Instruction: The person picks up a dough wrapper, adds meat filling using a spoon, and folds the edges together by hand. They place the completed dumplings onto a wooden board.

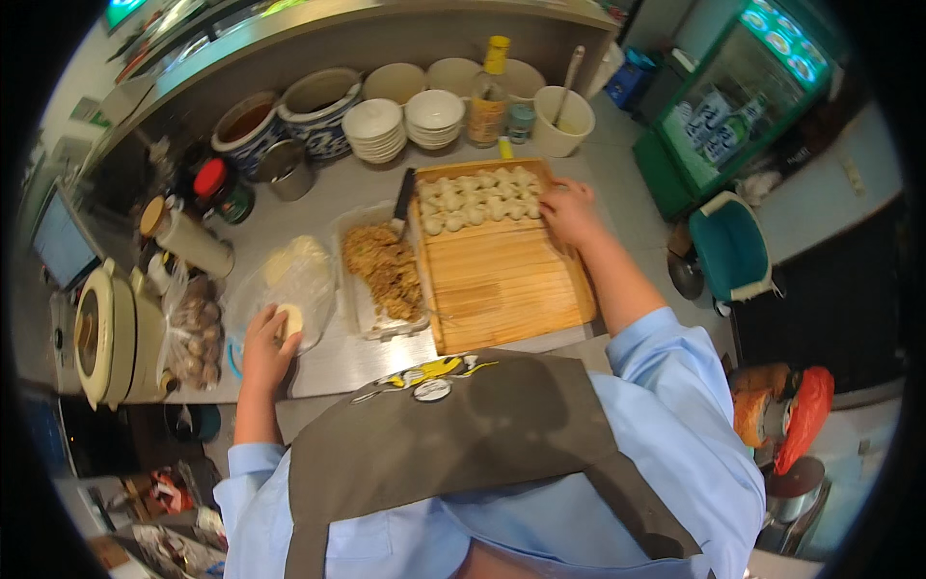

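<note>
A round dough wrapper (291, 319) is held in my left hand (266, 344), over a clear plastic bag (318, 289) with more pale wrappers (295, 260) in it. My right hand (571, 210) touches the right end of the rows of filled dumplings (481, 197) at the far part of a wooden tray (506, 289); whether its fingers hold a dumpling cannot be told. Between the hands, a clear plastic container (356, 307) holds minced filling (383, 268). A black-handled utensil (405, 195) leans in it against the tray's left edge.
Stacked white bowls (374, 130), blue-and-white jars (318, 108), a yellow-capped bottle (488, 101) and a white tub (563, 123) line the back. At left stand a metal cup (286, 171), a red-lidded jar (223, 191), a glass canister (192, 239), a bagged heap (195, 333) and a cream appliance (112, 333).
</note>
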